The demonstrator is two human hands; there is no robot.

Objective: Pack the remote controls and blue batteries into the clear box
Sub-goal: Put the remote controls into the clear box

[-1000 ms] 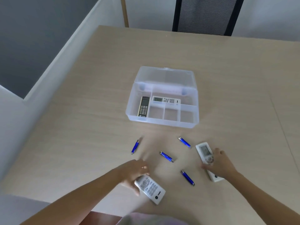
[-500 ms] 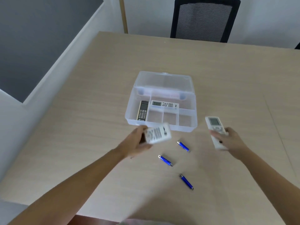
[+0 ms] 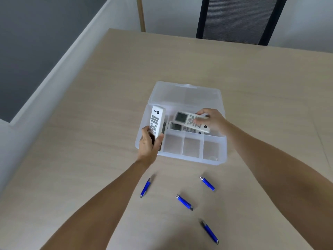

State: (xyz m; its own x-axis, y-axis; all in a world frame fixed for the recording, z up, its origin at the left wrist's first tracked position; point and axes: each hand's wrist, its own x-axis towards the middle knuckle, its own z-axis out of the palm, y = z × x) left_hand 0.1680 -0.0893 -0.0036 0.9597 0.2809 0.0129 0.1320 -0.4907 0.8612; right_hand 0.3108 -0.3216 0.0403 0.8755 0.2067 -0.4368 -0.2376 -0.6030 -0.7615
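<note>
Two remotes, lifted off the table (image 3: pixel 90 123) a second ago, are now being lowered into the box (image 3: pixel 214 156); one (image 3: pixel 156 121) is being clamped in the left hand (image 3: pixel 148 145), another (image 3: pixel 189 119) in the right hand (image 3: pixel 212 120) over a packed remote (image 3: pixel 185 128); four batteries (image 3: pixel 183 202) are being left outside, unobstructed.

Soft, even, diffuse light, moderately bright; no hard highlights. Desk (image 3: pixel 90 159) evenly lit, wood grain smeared, low detail. Faint soft shadows beside blue batteries (image 3: pixel 184 202), falling toward 1 o'clock; broad dim shadow on desk at 6 o'clock between forearms. Clear box (image 3: pixel 214 160) hazy, milky, small glint near its 5 o'clock corner. Hands (image 3: pixel 210 121) slightly motion-blurred. Wide-angle distortion: desk edges splay toward frame borders. Compression softness overall; dark wall panel at 10 o'clock flat, featureless.
</note>
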